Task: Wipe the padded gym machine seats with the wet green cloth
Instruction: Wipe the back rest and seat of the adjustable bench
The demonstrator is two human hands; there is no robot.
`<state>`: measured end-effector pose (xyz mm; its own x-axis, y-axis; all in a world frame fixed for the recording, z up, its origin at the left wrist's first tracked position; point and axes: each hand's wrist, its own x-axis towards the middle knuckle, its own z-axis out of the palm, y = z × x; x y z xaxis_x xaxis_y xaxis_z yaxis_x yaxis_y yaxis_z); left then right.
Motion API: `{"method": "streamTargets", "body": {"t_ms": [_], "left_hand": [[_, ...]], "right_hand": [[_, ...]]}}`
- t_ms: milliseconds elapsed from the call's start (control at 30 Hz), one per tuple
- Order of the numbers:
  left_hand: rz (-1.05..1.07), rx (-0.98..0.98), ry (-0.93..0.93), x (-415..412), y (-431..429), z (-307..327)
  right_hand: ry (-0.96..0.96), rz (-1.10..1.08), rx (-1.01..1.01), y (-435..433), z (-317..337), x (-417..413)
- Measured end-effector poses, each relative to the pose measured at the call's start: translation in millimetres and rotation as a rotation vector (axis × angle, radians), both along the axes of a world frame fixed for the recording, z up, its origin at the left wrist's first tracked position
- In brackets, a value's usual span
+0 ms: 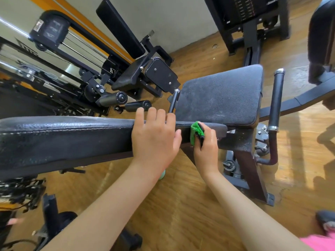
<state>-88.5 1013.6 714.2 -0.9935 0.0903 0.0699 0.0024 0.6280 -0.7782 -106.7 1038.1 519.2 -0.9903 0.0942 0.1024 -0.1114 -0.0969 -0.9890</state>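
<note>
Left hand [154, 136] rests flat and open on long black padded vinyl bench [63, 136]; right hand [207, 145] grips bunched wet green cloth [194, 132] at the pad's 3 o'clock end, where the narrow edge could let the cloth slip off.

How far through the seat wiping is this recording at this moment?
Nothing looks clearly finished: no pad shows wet streaks. In hand: the right hand grips the green cloth against the side edge of the long pad, while the left hand rests on that pad. Left: the square seat pad looks grey and dusty, plus the neighbouring machine's seat.
</note>
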Motion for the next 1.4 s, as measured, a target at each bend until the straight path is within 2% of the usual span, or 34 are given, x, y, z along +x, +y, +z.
{"method": "streamTargets", "body": {"t_ms": [100, 300, 400, 500, 600, 767, 833, 900, 1000, 1133, 1267, 1400], "left_hand": [[-0.041, -0.002, -0.037, -8, -1, -20], [-0.017, -0.140, -0.068, -16, -10, -31], [0.004, -0.158, -0.075, -15, -10, -32], [0.019, -0.195, -0.092, -15, -9, -32], [0.021, -0.204, -0.099, -16, -9, -34], [0.021, -0.233, -0.100, -14, -10, -34], [0.031, -0.238, -0.108, -14, -10, -35], [0.040, -0.241, -0.115, -14, -10, -35], [0.057, -0.245, -0.114, -15, -9, -35], [0.065, -0.233, -0.104, -14, -8, -35], [0.077, -0.230, -0.099, -14, -8, -36], [0.090, -0.219, -0.096, -15, -8, -37]], "right_hand": [[-0.182, -0.037, 0.010, -5, -21, -9], [-0.414, 0.037, 0.143, 1, -64, -35], [-0.478, 0.032, 0.105, 2, -64, -36], [-0.444, 0.017, -0.008, 1, -39, -22], [-0.251, 0.039, -0.114, -1, -5, 2], [-0.084, -0.005, -0.081, -6, -7, 4], [-0.142, -0.046, -0.077, -9, -22, -5], [-0.306, -0.073, -0.068, -11, -44, -18], [-0.517, -0.029, 0.023, -7, -84, -41], [-0.668, 0.032, 0.046, 4, -115, -66], [-0.687, 0.045, 0.040, 11, -119, -71], [-0.545, 0.054, 0.002, 6, -98, -43]]}}
